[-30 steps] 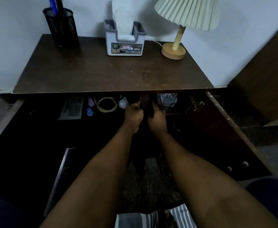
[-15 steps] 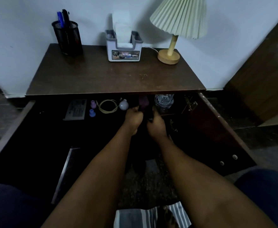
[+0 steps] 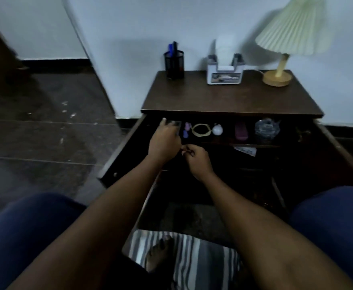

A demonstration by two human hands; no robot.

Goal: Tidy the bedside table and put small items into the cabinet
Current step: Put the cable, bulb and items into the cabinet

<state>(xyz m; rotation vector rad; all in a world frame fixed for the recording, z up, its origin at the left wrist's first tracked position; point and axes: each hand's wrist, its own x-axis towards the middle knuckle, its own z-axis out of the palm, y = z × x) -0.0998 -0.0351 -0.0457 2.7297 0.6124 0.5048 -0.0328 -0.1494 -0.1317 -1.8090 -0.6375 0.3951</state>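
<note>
The dark wooden bedside table (image 3: 230, 99) has its cabinet open below, with both doors swung out. On the cabinet shelf lie a flat grey pack (image 3: 176, 123), small purple pieces (image 3: 186, 129), a coiled cable (image 3: 201, 130), a white bulb (image 3: 217, 130), a purple case (image 3: 241, 131) and a clear crumpled item (image 3: 266, 128). My left hand (image 3: 165, 141) reaches onto the grey pack, with thumb and fingers around its edges. My right hand (image 3: 196, 159) hovers just in front of the shelf edge, its fingers curled; nothing shows in it.
On the tabletop stand a black pen holder (image 3: 174, 64), a tissue box (image 3: 224, 74) and a lamp (image 3: 278, 78). A paper scrap (image 3: 245, 151) lies on the lower shelf. The left door (image 3: 121, 151) and right door (image 3: 343, 151) flank my arms. A striped mat (image 3: 192, 254) lies underfoot.
Both hands have left the purple case in the middle of the shelf. My left hand moved left onto the grey pack, and my view pulled back and swung left.
</note>
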